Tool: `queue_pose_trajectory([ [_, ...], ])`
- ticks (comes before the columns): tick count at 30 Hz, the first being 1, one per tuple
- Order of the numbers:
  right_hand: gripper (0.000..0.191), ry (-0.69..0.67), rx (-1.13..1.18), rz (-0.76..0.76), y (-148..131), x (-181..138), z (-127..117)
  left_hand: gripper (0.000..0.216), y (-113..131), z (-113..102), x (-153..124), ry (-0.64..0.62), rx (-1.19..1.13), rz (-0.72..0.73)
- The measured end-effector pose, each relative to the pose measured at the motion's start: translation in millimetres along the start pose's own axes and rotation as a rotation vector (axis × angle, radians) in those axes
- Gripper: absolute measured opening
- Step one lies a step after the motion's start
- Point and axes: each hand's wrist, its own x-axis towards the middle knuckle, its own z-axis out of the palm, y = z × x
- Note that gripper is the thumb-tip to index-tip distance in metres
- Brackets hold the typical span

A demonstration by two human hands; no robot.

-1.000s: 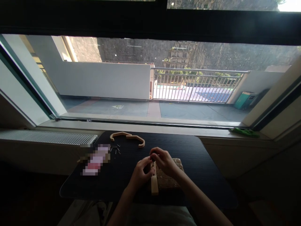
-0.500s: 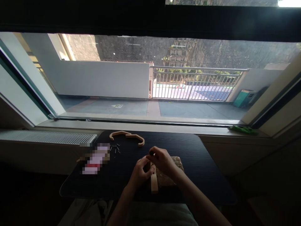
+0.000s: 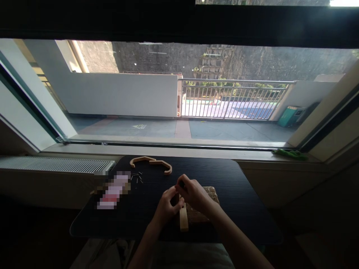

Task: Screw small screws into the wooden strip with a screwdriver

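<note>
A pale wooden strip (image 3: 183,220) lies lengthwise on a brown cork-like pad (image 3: 198,215) on the black table (image 3: 238,194). My left hand (image 3: 167,205) is curled against the strip's far end, fingers closed on it. My right hand (image 3: 193,193) sits just above the same end, pinched round a small dark tool (image 3: 181,184) whose tip points down at the wood. The two hands touch each other.
Two curved wooden pieces (image 3: 151,163) lie at the table's far edge. Several small dark nails (image 3: 137,177) sit beside a blurred pink-and-white pack (image 3: 113,189) on the left. A radiator (image 3: 56,164) is at the left, a window sill behind, a green object (image 3: 288,153) on it.
My right hand has dropped a little lower onto the strip's end, closing up with the left hand. The strip and pad stay where they were.
</note>
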Motion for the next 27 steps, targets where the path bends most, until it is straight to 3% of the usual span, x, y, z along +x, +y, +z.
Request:
queue_pose_trajectory([
  [3,0.010,0.022,0.032,0.006,1.8,-0.1,2.7,0.031,-1.0,-0.2,-0.3,-0.001,-0.001,-0.005],
  [9,0.004,0.063,0.142,0.025,5.6,-0.1,9.1,0.036,-0.4,-2.1,-0.2,-0.019,0.018,0.007],
  [18,0.011,0.056,0.110,0.078,8.5,0.2,6.5,0.039,-4.1,0.4,-1.0,0.010,0.017,0.016],
  [27,0.017,-0.044,0.180,0.031,9.7,-2.1,0.5,0.036,-5.1,1.2,-1.0,0.007,0.022,0.004],
])
